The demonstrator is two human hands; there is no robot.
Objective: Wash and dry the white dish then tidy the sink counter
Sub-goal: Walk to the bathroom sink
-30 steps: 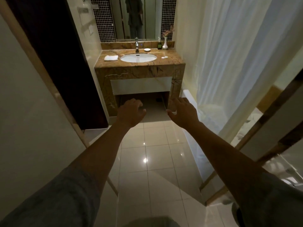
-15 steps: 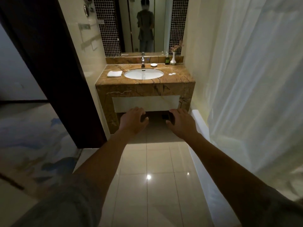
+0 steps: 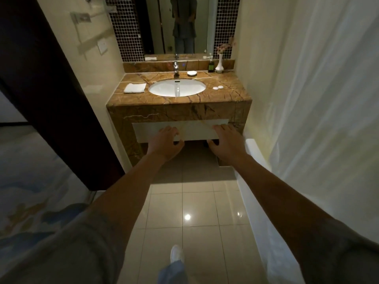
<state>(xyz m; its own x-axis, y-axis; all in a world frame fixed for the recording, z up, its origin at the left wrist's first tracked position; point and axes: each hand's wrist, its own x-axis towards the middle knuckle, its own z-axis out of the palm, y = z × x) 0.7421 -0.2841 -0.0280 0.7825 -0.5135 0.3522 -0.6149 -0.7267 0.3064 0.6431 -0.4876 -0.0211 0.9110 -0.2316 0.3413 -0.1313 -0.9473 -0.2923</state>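
View: the sink unit is seen larger and nearer the centre of the frame than in the picture half a second earlier; a shoe (image 3: 177, 254) is now shown at the bottom centre, mid-step on the tiled floor.
Change: the distance to the sink has been closed; an approach on foot is judged to be under way.
Left hand (image 3: 165, 143): held out ahead at centre frame, palm down, fingers loosely curled; the grip is empty and nothing is touched.
Right hand (image 3: 225, 141): held out beside it, fingers spread wide; the grip is empty as well.
White dish (image 3: 192, 73): small and round, set on the surface (image 3: 229, 95) at the back, just right of the tap (image 3: 176, 69), in the upper centre of the frame; well apart from both hands.
Basin (image 3: 177, 87): white, oval, sunk in the middle of the surface; no running water can be made out.
Folded towel (image 3: 135, 88): lying left of the basin.
Two small white discs (image 3: 218, 87): lying right of the basin; their nature cannot be told.
Bottle (image 3: 210, 66) and vase (image 3: 219, 64): standing at the back right corner.
Meaning for the task: washing has not yet been begun; the dish is not yet within reach, and further steps are judged necessary before it can be lifted.
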